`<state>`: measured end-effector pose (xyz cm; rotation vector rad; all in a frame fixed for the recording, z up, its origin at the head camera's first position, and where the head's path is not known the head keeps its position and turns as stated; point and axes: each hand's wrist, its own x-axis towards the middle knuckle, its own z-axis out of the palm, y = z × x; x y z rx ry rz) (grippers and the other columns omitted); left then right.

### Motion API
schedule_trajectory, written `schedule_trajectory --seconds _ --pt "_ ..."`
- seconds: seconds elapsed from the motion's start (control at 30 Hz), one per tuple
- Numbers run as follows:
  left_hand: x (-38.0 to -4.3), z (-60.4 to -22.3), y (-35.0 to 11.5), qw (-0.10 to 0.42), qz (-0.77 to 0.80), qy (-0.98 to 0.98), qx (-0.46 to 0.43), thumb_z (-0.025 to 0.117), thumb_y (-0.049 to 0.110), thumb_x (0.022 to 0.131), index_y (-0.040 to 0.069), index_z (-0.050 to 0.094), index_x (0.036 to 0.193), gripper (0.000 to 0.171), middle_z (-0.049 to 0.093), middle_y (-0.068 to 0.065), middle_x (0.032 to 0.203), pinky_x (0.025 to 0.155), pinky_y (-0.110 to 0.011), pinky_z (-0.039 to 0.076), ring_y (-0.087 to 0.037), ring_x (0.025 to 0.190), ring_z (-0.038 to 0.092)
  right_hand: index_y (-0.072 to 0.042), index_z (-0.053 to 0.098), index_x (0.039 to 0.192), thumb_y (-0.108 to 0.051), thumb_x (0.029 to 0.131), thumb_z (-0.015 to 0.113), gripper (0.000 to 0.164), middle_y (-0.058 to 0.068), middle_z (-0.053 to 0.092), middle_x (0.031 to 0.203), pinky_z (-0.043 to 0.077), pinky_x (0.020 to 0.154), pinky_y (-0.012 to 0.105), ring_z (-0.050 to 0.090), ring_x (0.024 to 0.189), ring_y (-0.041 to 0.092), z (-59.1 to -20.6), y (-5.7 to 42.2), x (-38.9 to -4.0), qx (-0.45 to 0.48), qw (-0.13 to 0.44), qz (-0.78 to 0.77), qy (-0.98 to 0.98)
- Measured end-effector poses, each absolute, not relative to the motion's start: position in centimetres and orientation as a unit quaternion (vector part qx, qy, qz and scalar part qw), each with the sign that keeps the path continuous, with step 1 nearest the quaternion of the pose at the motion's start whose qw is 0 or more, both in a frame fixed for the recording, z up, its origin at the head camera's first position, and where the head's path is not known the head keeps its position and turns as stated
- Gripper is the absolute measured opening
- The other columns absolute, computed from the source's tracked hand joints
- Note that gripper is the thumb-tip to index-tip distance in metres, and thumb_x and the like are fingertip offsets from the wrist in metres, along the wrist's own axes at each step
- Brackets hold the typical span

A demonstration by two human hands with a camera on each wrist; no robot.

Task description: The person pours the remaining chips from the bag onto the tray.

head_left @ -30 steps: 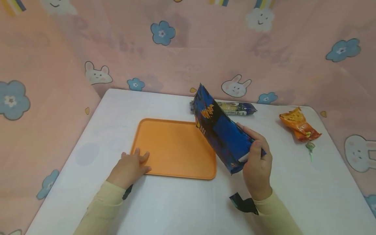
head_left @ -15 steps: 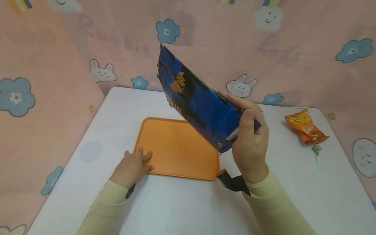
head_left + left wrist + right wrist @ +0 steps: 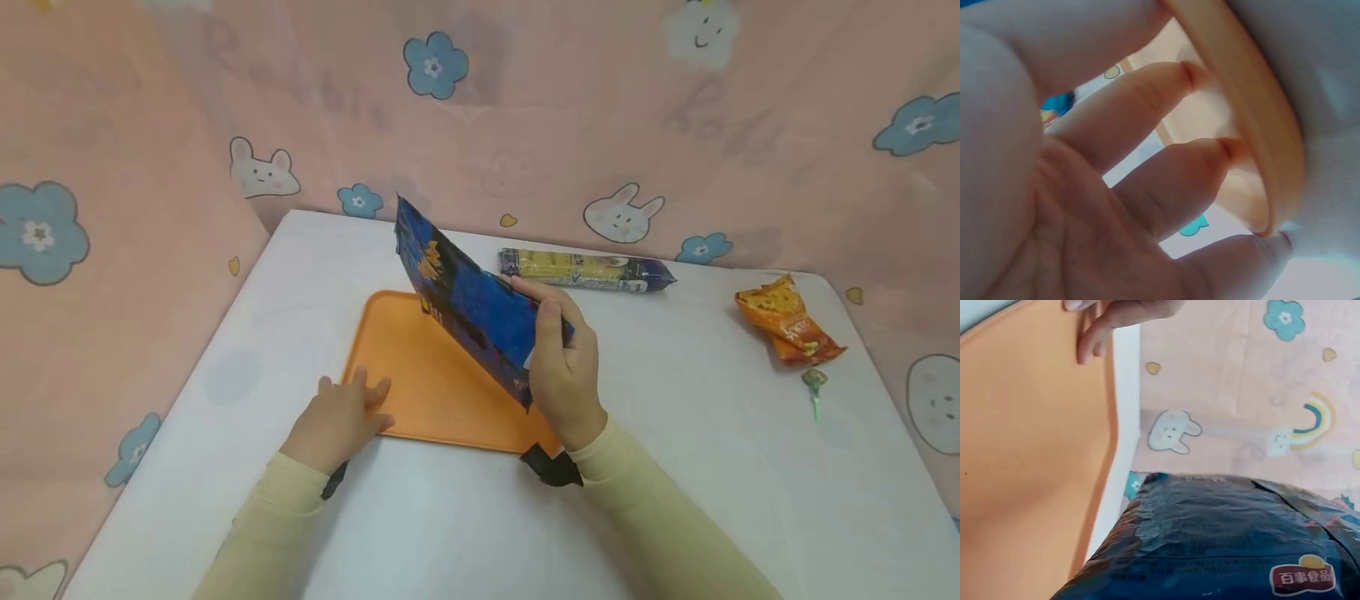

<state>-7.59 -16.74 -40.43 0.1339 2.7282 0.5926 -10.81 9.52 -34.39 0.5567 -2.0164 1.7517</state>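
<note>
My right hand (image 3: 567, 375) holds a dark blue snack bag (image 3: 472, 302) by its near right end, with the thumb on the face towards me. The bag is tilted, its far end raised, above an orange rectangular tray (image 3: 442, 408). Printed lettering and a red logo show on the underside of the bag in the right wrist view. My left hand (image 3: 333, 425) rests at the tray's left front corner with spread fingers. In the left wrist view, fingertips (image 3: 1186, 74) touch the inside of the tray by its rim (image 3: 1260, 106).
A long yellow and navy packet (image 3: 588, 271) lies at the back of the white table (image 3: 465, 525). To the right are an orange snack bag (image 3: 791, 325) and a green lollipop (image 3: 815, 392). A pink patterned cloth (image 3: 480, 125) stands behind the table.
My right hand has carried the blue bag left, first up, then down over the tray. The long packet shows fully again behind it. My left hand keeps its place on the tray.
</note>
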Motion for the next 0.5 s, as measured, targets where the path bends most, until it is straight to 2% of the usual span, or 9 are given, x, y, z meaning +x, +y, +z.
schedule_trajectory --seconds 0.07,0.17,0.3,0.5 --pt "-7.7 -40.3 -16.7 0.174 0.206 0.962 0.045 0.075 0.030 0.101 0.008 0.059 0.152 0.058 0.038 -0.034 0.160 0.094 -0.074 0.048 -0.077 0.135 0.029 0.005 0.064 0.138 -0.026 0.118 0.032 0.049 0.016 0.065 0.140 0.047 0.109 0.036 0.057 0.131 0.026 -34.9 9.6 -10.9 0.187 0.207 0.629 -0.725" --pt "-7.7 -40.3 -16.6 0.176 0.203 0.962 0.043 0.075 0.030 0.101 0.008 0.059 0.152 0.058 0.038 -0.033 0.160 0.093 -0.072 0.050 -0.076 0.135 0.031 0.003 0.064 0.139 -0.033 0.118 0.033 0.052 0.015 0.064 0.140 0.048 0.107 0.035 0.056 0.132 0.028 -35.0 9.8 -11.1 0.187 0.207 0.629 -0.725" --pt "-7.7 -40.5 -16.6 0.185 0.204 0.961 0.033 0.075 0.030 0.101 0.008 0.058 0.153 0.059 0.037 -0.032 0.162 0.097 -0.073 0.048 -0.075 0.137 0.029 0.004 0.063 0.140 -0.030 0.118 0.032 0.051 0.014 0.064 0.141 0.048 0.107 0.034 0.055 0.133 0.025 -35.0 10.0 -11.0 0.191 0.196 0.623 -0.733" --pt "-7.7 -40.7 -16.5 0.187 0.208 0.959 0.032 0.075 0.029 0.100 0.008 0.058 0.153 0.059 0.035 -0.033 0.162 0.101 -0.076 0.042 -0.076 0.138 0.024 0.001 0.062 0.143 -0.030 0.118 0.033 0.049 0.008 0.063 0.142 0.055 0.094 0.031 0.059 0.122 0.022 -33.3 10.6 -10.3 0.173 0.169 0.627 -0.740"
